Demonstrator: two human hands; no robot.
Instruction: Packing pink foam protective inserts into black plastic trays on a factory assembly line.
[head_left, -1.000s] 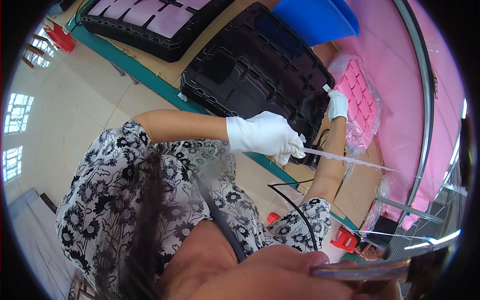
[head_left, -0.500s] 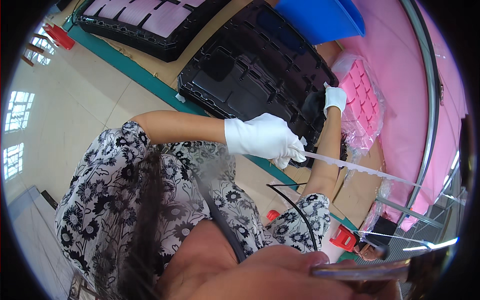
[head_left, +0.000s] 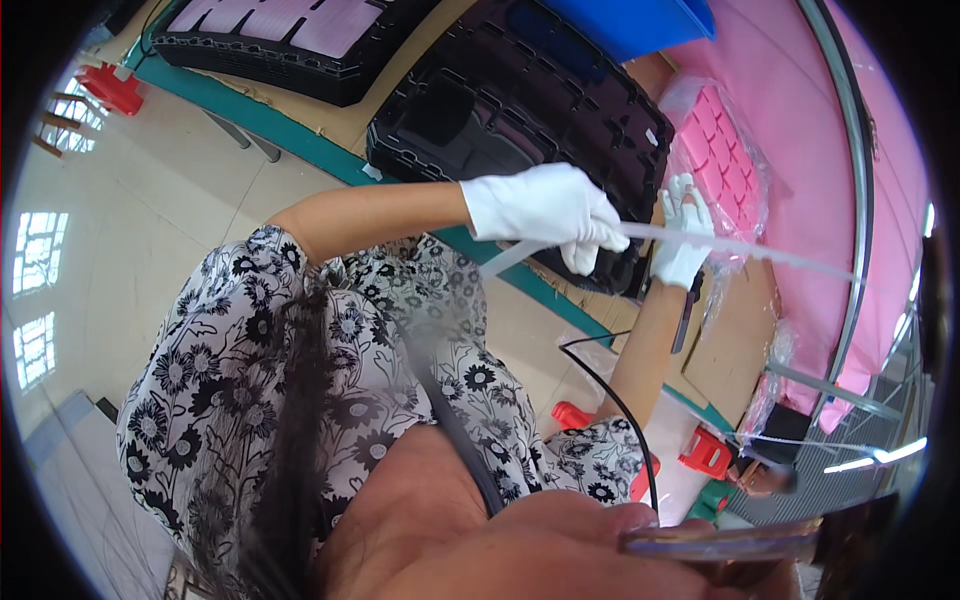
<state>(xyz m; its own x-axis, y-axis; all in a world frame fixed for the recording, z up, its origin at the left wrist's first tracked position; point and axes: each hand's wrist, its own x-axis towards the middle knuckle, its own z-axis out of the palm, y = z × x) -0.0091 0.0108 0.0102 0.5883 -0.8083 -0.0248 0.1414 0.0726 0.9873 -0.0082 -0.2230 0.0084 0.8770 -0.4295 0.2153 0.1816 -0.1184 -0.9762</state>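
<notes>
My left hand (head_left: 550,212), in a white glove, pinches a long, thin, translucent white strip (head_left: 760,252). One end of the strip trails below that hand, and the longer part stretches right, passing in front of my right hand. Also gloved in white, my right hand (head_left: 685,235) has its fingers apart, just off the right edge of a glossy black moulded plastic panel (head_left: 540,120). A small white piece (head_left: 651,137) sits on the panel near its right edge. Part of the panel's near side is hidden by my left hand.
Farther left lies another black moulded frame (head_left: 270,75) with pink inserts. A blue bin (head_left: 640,25) stands behind the panel. Pink moulded pieces (head_left: 720,160) in clear plastic lie at the right, beside a pink-covered surface (head_left: 800,120). A black cable (head_left: 610,385) hangs in front.
My right hand has let go of the small white piece at the panel's edge and drawn back, fingers spread. My left hand has lifted the strip away from me.
</notes>
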